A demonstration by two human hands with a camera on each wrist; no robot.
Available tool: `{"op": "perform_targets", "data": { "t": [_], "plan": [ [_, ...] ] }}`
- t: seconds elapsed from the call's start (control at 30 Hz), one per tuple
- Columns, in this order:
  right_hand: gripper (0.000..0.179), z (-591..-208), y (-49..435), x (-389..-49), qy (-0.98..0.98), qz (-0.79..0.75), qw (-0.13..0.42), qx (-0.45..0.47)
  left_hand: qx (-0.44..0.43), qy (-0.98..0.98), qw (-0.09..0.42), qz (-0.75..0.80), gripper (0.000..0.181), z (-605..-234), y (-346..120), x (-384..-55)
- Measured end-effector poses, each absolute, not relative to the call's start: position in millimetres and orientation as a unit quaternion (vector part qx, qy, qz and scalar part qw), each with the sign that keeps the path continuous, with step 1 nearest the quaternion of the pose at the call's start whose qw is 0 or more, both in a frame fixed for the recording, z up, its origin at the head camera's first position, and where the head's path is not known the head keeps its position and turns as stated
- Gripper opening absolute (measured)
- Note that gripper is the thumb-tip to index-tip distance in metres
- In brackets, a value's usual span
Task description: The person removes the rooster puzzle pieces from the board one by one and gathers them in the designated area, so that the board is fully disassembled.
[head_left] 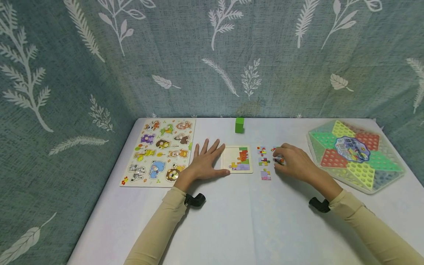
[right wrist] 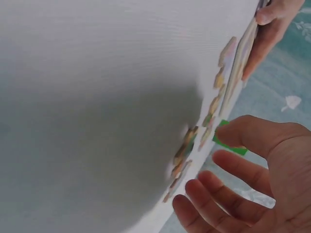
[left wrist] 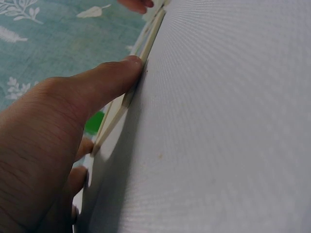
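My left hand (head_left: pixel 205 163) rests with spread, straight fingers on the left side of a small wooden jigsaw tray (head_left: pixel 251 158). In the left wrist view its thumb lies along the tray's edge (left wrist: pixel 127 97). Joined jigsaw pieces (head_left: pixel 244 166) fill the right and lower part of the tray. Right of it lie several loose jigsaw pieces (head_left: pixel 265 175) in two columns. My right hand (head_left: pixel 293 162) hovers over the farther column, partly hiding it. In the right wrist view the fingers (right wrist: pixel 243 170) are loosely bent and apart, with nothing between them, and the pieces (right wrist: pixel 183 150) lie beyond.
Behind the tray stands a green block (head_left: pixel 239 126). An animal peg puzzle board (head_left: pixel 150 184) lies to the left. On the right is a hexagonal board with coloured triangles (head_left: pixel 361 176). A patterned cloth wall (head_left: pixel 185 99) borders the table's back and sides.
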State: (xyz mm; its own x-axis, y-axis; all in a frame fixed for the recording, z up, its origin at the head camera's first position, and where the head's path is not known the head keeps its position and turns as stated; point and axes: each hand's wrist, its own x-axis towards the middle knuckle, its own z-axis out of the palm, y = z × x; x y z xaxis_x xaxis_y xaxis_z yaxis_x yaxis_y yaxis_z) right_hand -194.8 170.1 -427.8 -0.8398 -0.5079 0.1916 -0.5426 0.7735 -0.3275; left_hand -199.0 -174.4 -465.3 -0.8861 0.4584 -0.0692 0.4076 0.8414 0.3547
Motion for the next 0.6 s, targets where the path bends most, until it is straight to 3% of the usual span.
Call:
{"op": "perform_targets", "data": {
  "t": [0.23, 0.6],
  "plan": [
    [0.021, -421, 154, -192, -0.918, 0.246, 0.072, 0.304, 0.225, 0.959, 0.074, 0.156, 0.103, -464, -175, -199],
    [0.020, -411, 113, -190, -0.905, 0.258, 0.032, 0.336, 0.226, 0.958, 0.075, 0.160, 0.103, -464, -175, -199]
  ]
}}
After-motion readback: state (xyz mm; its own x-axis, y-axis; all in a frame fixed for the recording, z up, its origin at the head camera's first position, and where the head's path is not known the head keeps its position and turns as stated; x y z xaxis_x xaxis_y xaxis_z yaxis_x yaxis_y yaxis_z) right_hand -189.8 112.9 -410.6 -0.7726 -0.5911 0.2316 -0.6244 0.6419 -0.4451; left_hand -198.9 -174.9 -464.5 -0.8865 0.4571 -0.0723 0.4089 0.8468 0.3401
